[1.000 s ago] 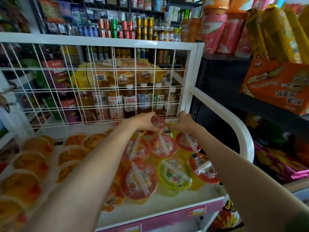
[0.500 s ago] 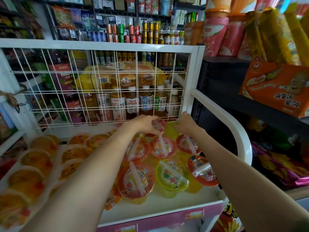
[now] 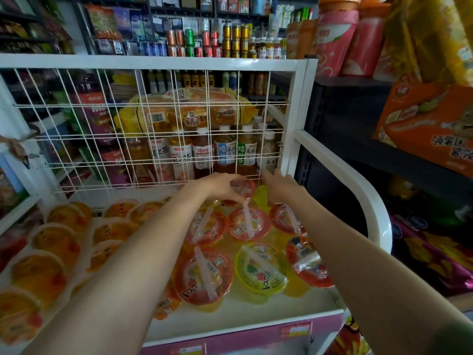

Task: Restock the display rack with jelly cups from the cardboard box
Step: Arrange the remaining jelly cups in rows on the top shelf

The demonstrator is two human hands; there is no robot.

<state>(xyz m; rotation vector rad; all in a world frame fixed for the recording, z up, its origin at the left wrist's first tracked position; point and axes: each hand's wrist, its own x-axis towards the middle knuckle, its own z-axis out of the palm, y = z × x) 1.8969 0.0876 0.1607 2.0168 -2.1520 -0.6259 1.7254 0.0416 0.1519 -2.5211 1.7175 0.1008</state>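
Both arms reach to the back right corner of the white display rack (image 3: 368,190). My left hand (image 3: 217,187) grips a red-lidded jelly cup (image 3: 243,188) from above, against the wire back. My right hand (image 3: 280,187) rests with relaxed fingers on a yellow jelly cup (image 3: 259,197) beside it, near the rack's corner post. Several red- and yellow-lidded jelly cups, such as a yellow-lidded one (image 3: 261,269), fill the shelf in front of the hands. The cardboard box is out of view.
Orange jelly cups in clear trays (image 3: 51,254) cover the left of the shelf. Tea bottles (image 3: 202,155) stand behind the wire grid (image 3: 102,139). A dark shelf with an orange carton (image 3: 432,131) is at the right, snack bags below it.
Both hands have pushed a little further back toward the wire grid with their cups. My right hand's fingers have spread and relaxed over the yellow cup.
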